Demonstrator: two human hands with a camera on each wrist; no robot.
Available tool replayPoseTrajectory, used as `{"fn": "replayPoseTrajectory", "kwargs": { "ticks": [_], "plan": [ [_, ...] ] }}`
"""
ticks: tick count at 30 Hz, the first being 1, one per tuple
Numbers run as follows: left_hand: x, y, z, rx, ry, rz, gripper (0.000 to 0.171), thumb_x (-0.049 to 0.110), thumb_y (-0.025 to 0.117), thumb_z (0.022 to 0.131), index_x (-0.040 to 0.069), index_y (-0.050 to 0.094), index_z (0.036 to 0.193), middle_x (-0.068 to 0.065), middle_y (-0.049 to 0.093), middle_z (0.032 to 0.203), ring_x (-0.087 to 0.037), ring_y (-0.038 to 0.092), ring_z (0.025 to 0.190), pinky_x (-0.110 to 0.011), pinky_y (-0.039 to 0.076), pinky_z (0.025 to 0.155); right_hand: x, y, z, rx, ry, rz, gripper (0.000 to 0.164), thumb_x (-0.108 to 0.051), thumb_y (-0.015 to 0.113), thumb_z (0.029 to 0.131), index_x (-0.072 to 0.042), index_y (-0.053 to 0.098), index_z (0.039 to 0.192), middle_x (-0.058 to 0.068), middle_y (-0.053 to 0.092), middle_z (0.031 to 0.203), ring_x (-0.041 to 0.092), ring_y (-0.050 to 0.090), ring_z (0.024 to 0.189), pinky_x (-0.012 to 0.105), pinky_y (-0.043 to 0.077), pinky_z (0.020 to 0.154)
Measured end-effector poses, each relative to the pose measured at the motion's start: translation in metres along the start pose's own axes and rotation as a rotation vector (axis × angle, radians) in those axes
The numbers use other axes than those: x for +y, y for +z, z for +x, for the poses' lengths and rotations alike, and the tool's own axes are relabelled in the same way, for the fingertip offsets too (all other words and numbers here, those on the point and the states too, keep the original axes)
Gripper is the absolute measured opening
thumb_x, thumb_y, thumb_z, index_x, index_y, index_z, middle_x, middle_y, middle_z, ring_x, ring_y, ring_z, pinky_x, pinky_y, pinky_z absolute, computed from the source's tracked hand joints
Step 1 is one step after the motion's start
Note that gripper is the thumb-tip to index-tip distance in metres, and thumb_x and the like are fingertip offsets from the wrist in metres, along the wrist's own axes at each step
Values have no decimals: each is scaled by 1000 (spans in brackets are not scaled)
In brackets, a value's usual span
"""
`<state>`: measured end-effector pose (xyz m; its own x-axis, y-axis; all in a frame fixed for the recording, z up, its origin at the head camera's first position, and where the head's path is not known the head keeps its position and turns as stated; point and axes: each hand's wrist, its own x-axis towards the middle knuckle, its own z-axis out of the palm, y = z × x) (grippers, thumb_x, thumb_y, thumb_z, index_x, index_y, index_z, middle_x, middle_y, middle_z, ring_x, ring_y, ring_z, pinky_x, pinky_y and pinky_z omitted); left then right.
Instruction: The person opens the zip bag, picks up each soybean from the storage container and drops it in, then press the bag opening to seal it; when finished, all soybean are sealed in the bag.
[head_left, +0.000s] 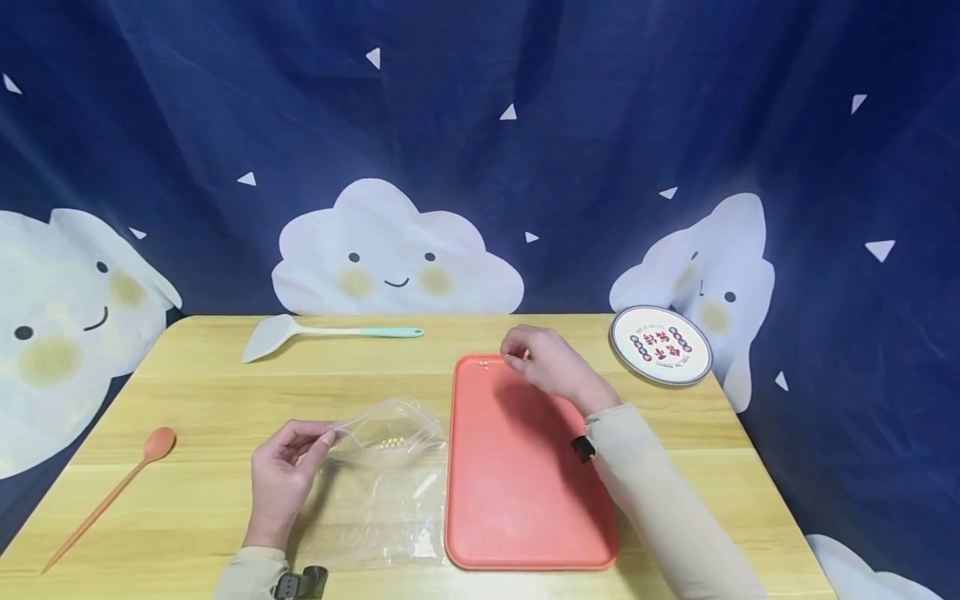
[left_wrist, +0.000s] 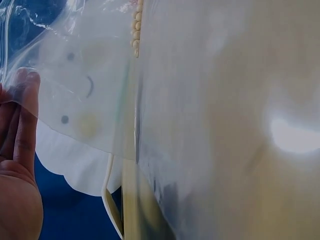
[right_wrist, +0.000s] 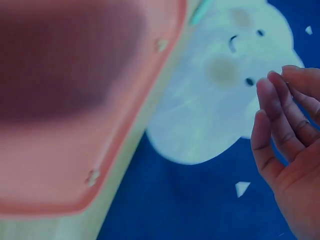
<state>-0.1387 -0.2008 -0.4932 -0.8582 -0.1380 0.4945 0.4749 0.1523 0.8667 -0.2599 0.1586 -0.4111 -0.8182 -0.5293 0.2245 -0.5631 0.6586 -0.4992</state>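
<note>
The left hand (head_left: 285, 473) pinches a clear plastic bag (head_left: 386, 504) by its left edge between thumb and fingers; the bag spreads over the wooden table (head_left: 225, 492), just left of the coral-red tray (head_left: 525, 508), its far part raised and its near part lying low; a small heap of pale-yellow beans (head_left: 392, 442), probably soybeans, shows through the film; the right hand (head_left: 557, 368) is over the tray's far end with fingertips drawn close together, and I cannot tell whether a bean sits between them; in the right wrist view one little bean cluster (right_wrist: 160, 45) lies by one far corner of the tray and a second cluster (right_wrist: 92, 177) by the other; the bag should be almost weightless, limp and slick, apt to fold over its contents, so it is best held by a doubled edge near the mouth; the beans look hard, light and smooth, likely to roll or slip, and call for a gentle fingertip pinch round the sides, a few at a time
</note>
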Motion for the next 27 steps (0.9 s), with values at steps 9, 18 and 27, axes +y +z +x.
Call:
{"fn": "replayPoseTrajectory", "kwargs": {
  "ticks": [9,18,27],
  "plan": [
    [3,0,1,-38,13,-25,15,-26,63,79,-15,64,89,-21,71,86,-12,71,79,-21,57,74,-39,7,6,-21,-88,44,9,-6,67,92,-14,69,94,-8,62,89,8,58,82,29,54,76],
    [3,-2,1,-44,-5,-20,13,-25,64,80,-15,64,88,-22,70,89,-14,71,79,-21,57,74,-73,33,15,-88,-130,99,6,-11,66,94,-16,66,97,-10,61,89,4,57,83,21,51,76],
    [1,-2,0,-48,-10,-37,15,-27,64,78,-14,64,86,-22,70,88,-13,71,79,-22,58,73,-93,68,25,-193,-183,84,7,-13,67,94,-14,67,101,-12,60,93,0,56,86,13,46,78]
  ]
}}
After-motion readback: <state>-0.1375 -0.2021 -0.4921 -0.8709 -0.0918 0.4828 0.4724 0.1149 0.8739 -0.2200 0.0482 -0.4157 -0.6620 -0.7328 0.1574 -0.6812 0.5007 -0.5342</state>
